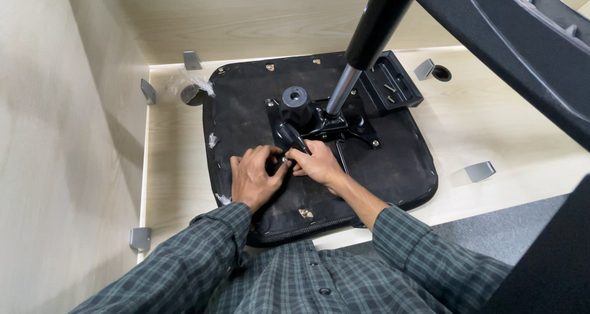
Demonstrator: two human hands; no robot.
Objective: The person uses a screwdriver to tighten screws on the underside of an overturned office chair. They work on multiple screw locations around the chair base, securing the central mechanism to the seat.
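My two hands meet at the near left corner of the black metal mechanism plate (322, 124), which sits on the upturned black seat pan (393, 160). My right hand (316, 162) pinches a small bolt (286, 160) between thumb and fingertips, its grip closed on it. My left hand (253, 177) curls in from the other side, fingertips touching the same spot, though I cannot tell whether it grips anything itself. The bolt lies directly between the two hands, and the right hand is the one holding it. Its long axis looks to point down into the seat pan, but it is too small to be sure.

Just beyond my fingers lies the black knob (290, 135) of the mechanism, and beyond that a short black cylinder socket (295, 103) stands upright. A gas lift column (362, 49) rises from the plate, tilted up and away to the right, chrome below and black above. A black chair base arm (516, 43) crosses the top right corner.

Counted: one seat pan, one plate, one column and one bolt in my fingers. A shallow black tray (393, 83) at the far right edge of the seat holds a few loose screws. Five grey corner brackets (140, 238) show on the pale wooden surface (178, 160) around the seat.
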